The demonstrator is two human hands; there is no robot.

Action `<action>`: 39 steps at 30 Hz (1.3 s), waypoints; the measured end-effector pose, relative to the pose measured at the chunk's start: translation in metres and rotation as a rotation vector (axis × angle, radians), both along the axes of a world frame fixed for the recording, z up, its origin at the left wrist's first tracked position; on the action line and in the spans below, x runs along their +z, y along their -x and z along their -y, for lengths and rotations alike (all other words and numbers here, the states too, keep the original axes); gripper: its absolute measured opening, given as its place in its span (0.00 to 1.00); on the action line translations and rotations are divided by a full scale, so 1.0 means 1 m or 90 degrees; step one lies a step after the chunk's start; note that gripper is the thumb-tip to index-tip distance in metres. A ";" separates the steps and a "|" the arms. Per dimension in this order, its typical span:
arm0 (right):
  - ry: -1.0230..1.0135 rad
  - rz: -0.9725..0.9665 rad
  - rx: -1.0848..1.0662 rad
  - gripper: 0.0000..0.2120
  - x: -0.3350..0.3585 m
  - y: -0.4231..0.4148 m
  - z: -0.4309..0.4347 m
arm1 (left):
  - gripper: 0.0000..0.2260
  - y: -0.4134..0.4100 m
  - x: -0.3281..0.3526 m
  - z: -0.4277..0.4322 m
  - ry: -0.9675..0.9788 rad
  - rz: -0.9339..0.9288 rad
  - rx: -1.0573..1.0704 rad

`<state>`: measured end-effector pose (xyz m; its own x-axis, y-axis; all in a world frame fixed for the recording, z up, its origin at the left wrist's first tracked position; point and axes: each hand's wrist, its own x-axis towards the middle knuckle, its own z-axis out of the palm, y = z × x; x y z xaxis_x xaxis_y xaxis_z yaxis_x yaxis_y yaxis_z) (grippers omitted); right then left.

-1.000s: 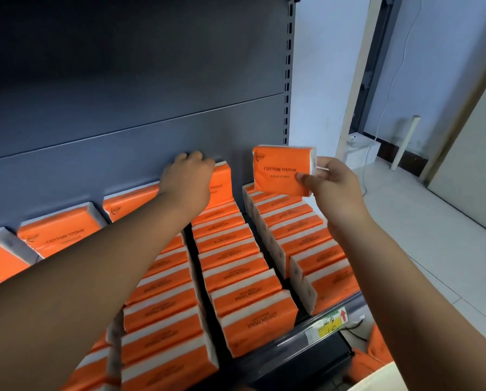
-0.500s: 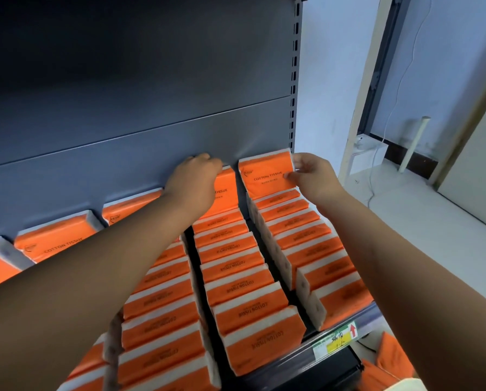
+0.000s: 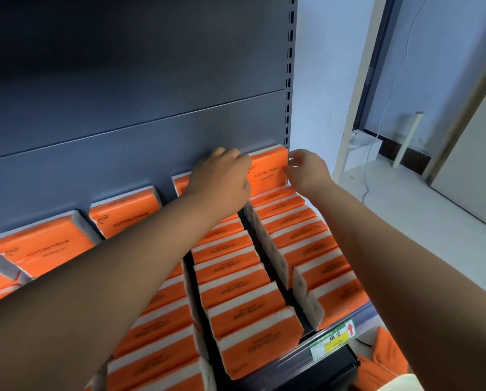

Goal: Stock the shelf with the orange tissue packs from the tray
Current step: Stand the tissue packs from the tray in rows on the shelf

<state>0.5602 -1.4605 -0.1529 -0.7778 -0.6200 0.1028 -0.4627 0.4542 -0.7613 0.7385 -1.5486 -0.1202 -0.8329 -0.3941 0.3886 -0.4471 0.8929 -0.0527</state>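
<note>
The step in hand is the seating of one pack at the very back of the shelf (image 3: 281, 362). The right hand (image 3: 306, 172) is out at full reach with its fingertips pinched on the right edge of the upright pack (image 3: 267, 172), which stands at the rear of the right row (image 3: 301, 238), leaning back against the grey back panel (image 3: 123, 136) and just beside the slotted upright (image 3: 288, 80) at the shelf's end. The left hand (image 3: 222, 179) lies over the middle-row pack (image 3: 181, 186) next door, its fingers bent over that pack's top edge against the panel, as if steadying it. The rows in front look full down to the price label (image 3: 332, 338) on the front rail, so this end of the shelf seems nearly stocked, while the packs further left stand with gaps between them. The tray itself is not plainly in view, but some spare packs (image 3: 385, 359) show low down past the shelf's front corner. Next, I'd judge, the right hand needs to let go without tipping the pack forward onto its row, then drop back towards those spare packs for another, and the left hand can come off once its own pack sits firm.
</note>
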 end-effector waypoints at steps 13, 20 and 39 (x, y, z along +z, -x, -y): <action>0.176 -0.017 -0.149 0.22 -0.017 -0.094 -0.164 | 0.20 -0.001 -0.008 -0.103 -0.075 -0.007 -0.061; 0.095 -0.074 -0.185 0.24 -0.033 -0.127 -0.240 | 0.22 -0.012 -0.036 -0.187 -0.104 0.023 -0.127; 0.059 0.293 -0.381 0.18 -0.163 -0.265 -0.436 | 0.18 -0.102 -0.187 -0.349 -0.220 0.214 -0.241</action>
